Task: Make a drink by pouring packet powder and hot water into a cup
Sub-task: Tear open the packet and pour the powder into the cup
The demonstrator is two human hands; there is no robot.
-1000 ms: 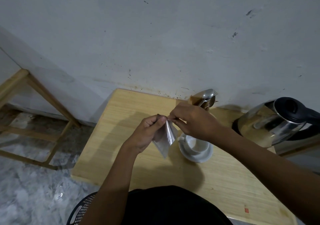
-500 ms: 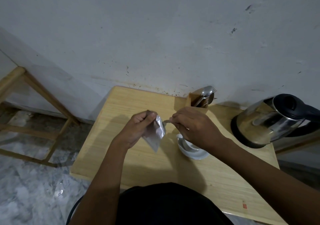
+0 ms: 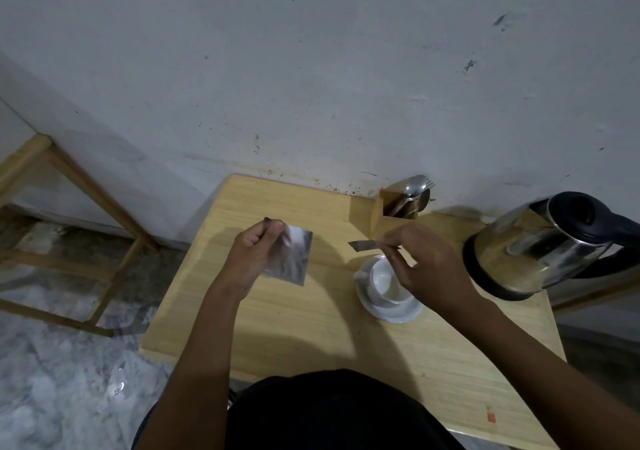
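Left hand (image 3: 254, 262) raised, fingers pinched closed, right hand (image 3: 427, 269) apart, fingertips pinched, forearms extended forward

No lettering, brand or number can be read anywhere in this view. The silver packet (image 3: 292, 257) shows only a blurred foil face, and the steel kettle (image 3: 540, 245) carries no legible mark. A small red square (image 3: 490, 417) on the wooden table (image 3: 311, 318) is too small to read.

Packet (image 3: 292, 257): silver foil. Cup (image 3: 384, 281) and saucer (image 3: 393, 309): white. Kettle (image 3: 540, 245): polished steel, black lid and base. Bench (image 3: 311, 314): pale yellow wood grain. Wall (image 3: 311, 68): grey-white, dark specks. Floor (image 3: 52, 380): grey marbled.
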